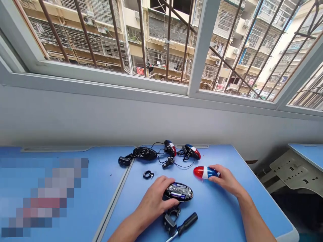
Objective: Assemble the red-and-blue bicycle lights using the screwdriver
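Note:
Fingers and thumb of my left hand [159, 198] grip the left end of an opened black oval housing [182, 193], its battery side facing up with blue batteries inside. My right hand [224, 178] pinches the blue end of a red, white and blue light cover [203, 172] just above the table, to the right of the housing. Below the housing lies a black clamp with a box-like part [170, 222], partly hidden by my left hand. Beside it rests a screwdriver [188, 222] with a black handle, its shaft running off the lower edge.
Farther back on the blue table [222, 215] lie two tricolour lights with black mounts [170, 148], a black oval unit [145, 153], a small wired switch [168, 163] and a loose ring clamp [148, 174]. Behind are a wall and barred windows. A blurred patch covers the left table.

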Demonstrator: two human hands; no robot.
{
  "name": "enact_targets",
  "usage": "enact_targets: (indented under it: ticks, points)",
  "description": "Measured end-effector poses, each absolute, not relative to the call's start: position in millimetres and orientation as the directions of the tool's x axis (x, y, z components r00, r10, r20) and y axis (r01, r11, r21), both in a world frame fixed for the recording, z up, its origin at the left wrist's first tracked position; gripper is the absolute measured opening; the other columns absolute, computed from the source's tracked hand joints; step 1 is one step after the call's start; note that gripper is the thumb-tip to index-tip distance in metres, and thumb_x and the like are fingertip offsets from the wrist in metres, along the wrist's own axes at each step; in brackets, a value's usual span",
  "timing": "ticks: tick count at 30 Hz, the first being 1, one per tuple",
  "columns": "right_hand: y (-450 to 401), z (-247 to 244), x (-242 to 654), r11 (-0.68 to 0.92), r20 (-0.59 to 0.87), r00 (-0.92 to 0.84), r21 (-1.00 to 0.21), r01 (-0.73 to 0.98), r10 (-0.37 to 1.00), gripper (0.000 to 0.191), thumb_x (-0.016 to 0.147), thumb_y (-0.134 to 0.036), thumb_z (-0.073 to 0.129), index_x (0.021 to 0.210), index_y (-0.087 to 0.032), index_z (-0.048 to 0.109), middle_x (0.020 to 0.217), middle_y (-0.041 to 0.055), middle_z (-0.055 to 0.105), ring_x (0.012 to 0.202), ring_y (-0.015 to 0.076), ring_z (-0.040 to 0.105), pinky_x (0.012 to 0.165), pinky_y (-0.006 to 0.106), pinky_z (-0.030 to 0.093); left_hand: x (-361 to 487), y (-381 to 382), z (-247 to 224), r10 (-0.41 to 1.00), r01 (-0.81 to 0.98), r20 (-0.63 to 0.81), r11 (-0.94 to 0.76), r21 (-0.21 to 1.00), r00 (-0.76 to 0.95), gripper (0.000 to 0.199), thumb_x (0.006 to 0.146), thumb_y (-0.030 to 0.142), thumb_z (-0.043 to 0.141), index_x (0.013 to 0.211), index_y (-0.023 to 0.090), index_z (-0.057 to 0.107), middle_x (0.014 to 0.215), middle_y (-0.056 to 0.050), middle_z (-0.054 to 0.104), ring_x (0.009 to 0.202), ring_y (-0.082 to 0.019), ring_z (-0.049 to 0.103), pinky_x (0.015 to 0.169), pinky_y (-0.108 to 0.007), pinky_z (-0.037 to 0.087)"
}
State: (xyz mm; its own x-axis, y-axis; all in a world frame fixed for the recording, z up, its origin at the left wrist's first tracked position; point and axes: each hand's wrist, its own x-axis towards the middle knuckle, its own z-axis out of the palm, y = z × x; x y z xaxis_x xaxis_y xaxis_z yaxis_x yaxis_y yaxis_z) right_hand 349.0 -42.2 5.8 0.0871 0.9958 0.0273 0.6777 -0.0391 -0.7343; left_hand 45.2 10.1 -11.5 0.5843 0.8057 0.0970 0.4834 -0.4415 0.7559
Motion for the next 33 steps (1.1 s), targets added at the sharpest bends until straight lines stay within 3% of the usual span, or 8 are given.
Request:
enact_targets:
  ticks: [5,10,14,20,33]
  points:
    - [-44.2,10.3,327.9,0.077,0.174,0.114,-0.810,0.581,0.978,0.041,0.078,-0.041,0.062,0.114,-0.019,0.062,0.108,0.0087,0.065,0.090,0.0231,0.061,0.073,0.033,0.051,42.6,9.8,-8.7,0.798,0.493,0.063,-0.430,0.757,0.599,0.047,0.066,0.021,0.064,0.113,0.022,0.058,0.103,-0.005,0.058,0.094,-0.024,0.055,0.082,-0.034,0.046]
    - [-52.0,0.7,286.5,0.229,0.246,-0.024,-0.856,0.464,0.969,0.039,0.081,-0.042,0.063,0.114,-0.023,0.062,0.108,0.0072,0.066,0.091,0.0225,0.062,0.074,0.031,0.053,33.4,7.6,4.1,0.776,0.459,0.041,-0.414,0.786,0.629,0.053,0.070,0.014,0.054,0.122,0.021,0.053,0.108,-0.007,0.061,0.098,-0.025,0.056,0.086,-0.037,0.045]
    - [-56.6,-12.8,267.0,0.353,0.361,-0.088,-0.783,0.511,0.928,0.039,0.083,-0.043,0.062,0.117,-0.025,0.060,0.113,0.0089,0.065,0.099,0.0251,0.062,0.076,0.033,0.054,34.5,8.3,9.2,0.761,0.381,0.049,-0.379,0.844,0.647,0.052,0.064,0.009,0.054,0.114,0.021,0.057,0.109,-0.004,0.063,0.098,-0.024,0.057,0.084,-0.033,0.046]
    - [-56.6,-19.9,261.1,0.458,0.436,-0.185,-0.686,0.565,0.881,0.041,0.085,-0.039,0.061,0.124,-0.026,0.055,0.119,0.0098,0.064,0.108,0.0266,0.061,0.088,0.037,0.052,36.8,8.8,-3.2,0.821,0.379,-0.010,-0.253,0.890,0.571,0.067,0.066,0.015,0.060,0.131,0.019,0.042,0.096,0.000,0.064,0.080,-0.019,0.060,0.074,-0.029,0.049]
    - [-54.6,-25.0,258.6,0.521,0.467,-0.261,-0.603,0.604,0.845,0.041,0.085,-0.030,0.061,0.125,-0.025,0.052,0.116,0.0108,0.065,0.105,0.0266,0.062,0.089,0.041,0.053,35.8,8.7,-0.1,0.785,0.393,0.084,-0.396,0.830,0.613,0.053,0.068,0.009,0.057,0.120,0.019,0.055,0.104,-0.004,0.063,0.089,-0.020,0.059,0.081,-0.029,0.047]
